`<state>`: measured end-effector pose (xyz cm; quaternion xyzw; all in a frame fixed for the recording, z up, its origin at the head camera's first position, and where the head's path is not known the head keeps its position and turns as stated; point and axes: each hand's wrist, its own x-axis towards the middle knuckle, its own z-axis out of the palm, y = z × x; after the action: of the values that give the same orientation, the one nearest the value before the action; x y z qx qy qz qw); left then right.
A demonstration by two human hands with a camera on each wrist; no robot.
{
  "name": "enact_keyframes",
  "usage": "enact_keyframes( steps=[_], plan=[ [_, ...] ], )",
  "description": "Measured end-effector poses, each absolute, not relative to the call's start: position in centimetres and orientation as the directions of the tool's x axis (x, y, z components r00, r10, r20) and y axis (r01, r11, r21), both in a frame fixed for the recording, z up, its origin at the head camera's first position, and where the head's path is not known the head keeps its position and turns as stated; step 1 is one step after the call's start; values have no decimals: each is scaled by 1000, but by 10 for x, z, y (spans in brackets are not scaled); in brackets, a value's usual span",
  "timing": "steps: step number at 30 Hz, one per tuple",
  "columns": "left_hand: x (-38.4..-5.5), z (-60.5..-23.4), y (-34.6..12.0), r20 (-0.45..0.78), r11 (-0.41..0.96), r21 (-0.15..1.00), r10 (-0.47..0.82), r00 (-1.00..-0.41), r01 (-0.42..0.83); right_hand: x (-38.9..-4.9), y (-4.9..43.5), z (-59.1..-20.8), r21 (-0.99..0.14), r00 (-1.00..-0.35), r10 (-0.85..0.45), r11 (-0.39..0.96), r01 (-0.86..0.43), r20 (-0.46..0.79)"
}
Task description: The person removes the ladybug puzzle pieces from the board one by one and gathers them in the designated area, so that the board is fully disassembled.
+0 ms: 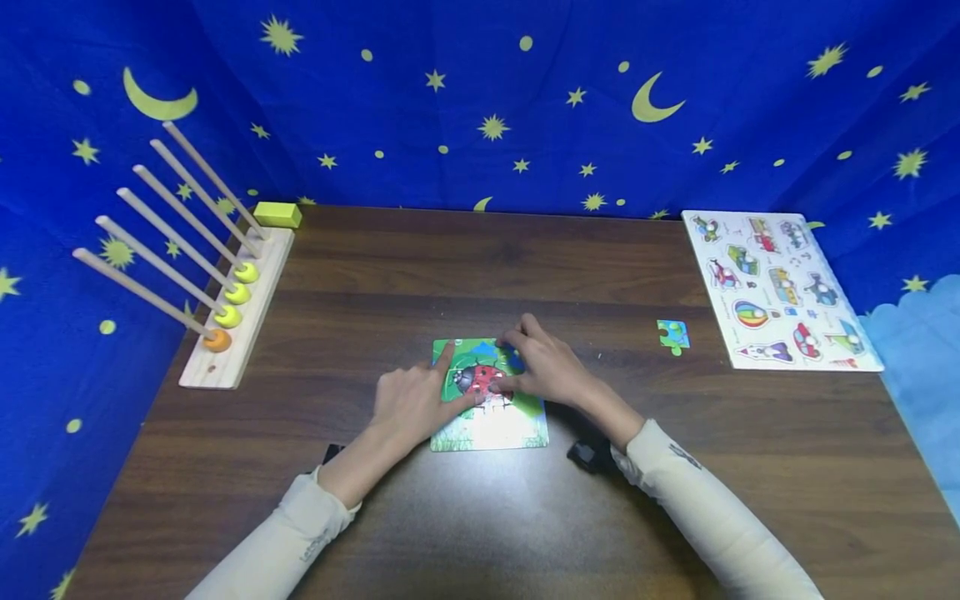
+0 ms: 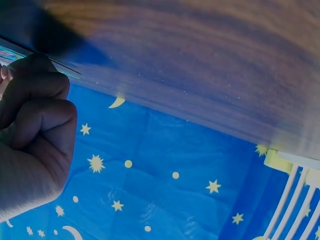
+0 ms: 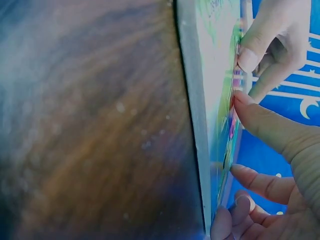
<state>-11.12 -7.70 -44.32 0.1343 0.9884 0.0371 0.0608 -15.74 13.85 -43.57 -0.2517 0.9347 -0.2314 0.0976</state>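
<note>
A square ladybug jigsaw puzzle with a green border lies on the table, glare whitening its lower middle. My left hand rests on its left side, the index finger and thumb stretched over the picture. The other left fingers are folded, as the left wrist view shows. On the upper right part, my right hand presses with thumb and index fingertips; its other fingers are bent loosely by the puzzle's edge. Apart from the puzzle, to the right, lies a loose blue-green jigsaw piece.
A wooden peg stand with several rods and yellow and orange beads is at the left, a yellow block behind it. A white knob-puzzle board lies at the right. Blue star-patterned cloth borders the brown table.
</note>
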Motion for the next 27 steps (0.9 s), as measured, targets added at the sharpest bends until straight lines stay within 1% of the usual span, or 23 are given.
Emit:
enact_keyframes(
  steps=[12, 21, 27],
  plan=[
    [-114, -441, -77, -129, 956, 105, 287, -949, 275, -160, 137, -436, -507, -858, -505, 767, -394, -98],
    [-114, -437, -77, -147, 953, 96, 301, -942, 289, -158, 136, -436, -514, -856, -514, 749, -419, -52],
    [-115, -436, -77, -156, 951, 88, 306, -939, 295, -158, 137, -436, -506, -860, -506, 758, -410, -62]
  ],
)
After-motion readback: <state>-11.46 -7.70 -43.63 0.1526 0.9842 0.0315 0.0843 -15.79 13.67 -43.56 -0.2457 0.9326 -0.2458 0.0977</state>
